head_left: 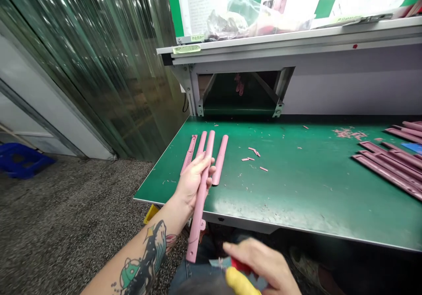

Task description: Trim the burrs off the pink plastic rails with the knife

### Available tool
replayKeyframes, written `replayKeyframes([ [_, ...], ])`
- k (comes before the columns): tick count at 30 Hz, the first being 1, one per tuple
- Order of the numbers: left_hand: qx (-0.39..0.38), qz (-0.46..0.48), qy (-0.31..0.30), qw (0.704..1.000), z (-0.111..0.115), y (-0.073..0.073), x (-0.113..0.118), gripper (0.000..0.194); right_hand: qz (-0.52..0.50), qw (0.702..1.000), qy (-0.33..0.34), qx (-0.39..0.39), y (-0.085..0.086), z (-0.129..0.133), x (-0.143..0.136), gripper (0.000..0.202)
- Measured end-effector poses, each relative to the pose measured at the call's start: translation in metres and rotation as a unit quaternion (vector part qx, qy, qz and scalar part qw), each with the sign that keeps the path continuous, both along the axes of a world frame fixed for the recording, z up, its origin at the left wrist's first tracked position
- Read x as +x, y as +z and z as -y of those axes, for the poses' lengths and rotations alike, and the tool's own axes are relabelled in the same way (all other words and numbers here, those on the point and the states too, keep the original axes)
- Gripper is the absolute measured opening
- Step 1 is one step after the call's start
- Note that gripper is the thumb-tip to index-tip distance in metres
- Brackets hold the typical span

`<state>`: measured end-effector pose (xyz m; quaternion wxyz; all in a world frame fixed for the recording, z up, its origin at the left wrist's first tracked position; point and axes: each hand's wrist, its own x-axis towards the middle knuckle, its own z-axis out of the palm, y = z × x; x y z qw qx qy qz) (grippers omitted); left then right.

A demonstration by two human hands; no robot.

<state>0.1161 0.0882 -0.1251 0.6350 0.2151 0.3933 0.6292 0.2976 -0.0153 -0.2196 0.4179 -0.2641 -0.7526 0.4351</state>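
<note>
Held part: long pink piece (pixel 200 207), smooth, rounded, plastic-looking; small side tab with a hole, second hole near the lower end. It slants from above the green worktop (pixel 280 198) out past the near edge.

Left hand (pixel 193 178): fingers wrapped closed around the piece's middle. Right hand (pixel 263 264): below the edge, motion-blurred, curled around a tool (pixel 239 279) with red and yellow parts, forefinger extended; the tip is too blurred to identify. Tool near the piece's lower end; contact cannot be told.

Beside the left hand, three shorter-looking pink pieces (pixel 220 159) lie on the matte green surface: two rounded-backed, the leftmost showing a ribbed, hollow face. The hand partly covers their near ends.

Thin pink offcuts (pixel 253 151) lie mid-surface; a looser heap of scraps (pixel 349 133) sits farther right, near a stack of channelled, darker pink strips (pixel 389 167).

Behind: dark belt opening (pixel 239 110) under a metal shelf (pixel 280 34) bearing crumpled clear bags (pixel 227 22). Left: glossy, translucent strip curtain (pixel 132 66); blue plastic object (pixel 23 161) on speckled floor (pixel 99 198).
</note>
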Motion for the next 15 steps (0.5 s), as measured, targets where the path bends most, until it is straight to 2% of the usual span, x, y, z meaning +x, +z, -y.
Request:
replayKeyframes([
  [2, 0.003, -0.053, -0.02, 0.998, 0.003, 0.001, 0.006, 0.025, 0.058, 0.992, -0.039, 0.103, 0.021, -0.007, 0.006, 0.039],
  [5, 0.006, -0.115, -0.048, 0.992, 0.008, 0.002, 0.016, 0.035, 0.11, 0.978, -0.064, 0.167, 0.038, -0.007, 0.009, 0.031],
  [10, 0.016, -0.163, -0.068, 0.984, 0.019, 0.004, 0.029, 0.043, 0.136, 0.97, -0.076, 0.186, 0.041, 0.003, 0.01, 0.024],
  [15, 0.024, -0.186, -0.063, 0.98, 0.028, 0.002, 0.035, 0.04, 0.116, 0.963, -0.11, 0.215, 0.035, 0.009, 0.014, 0.03],
])
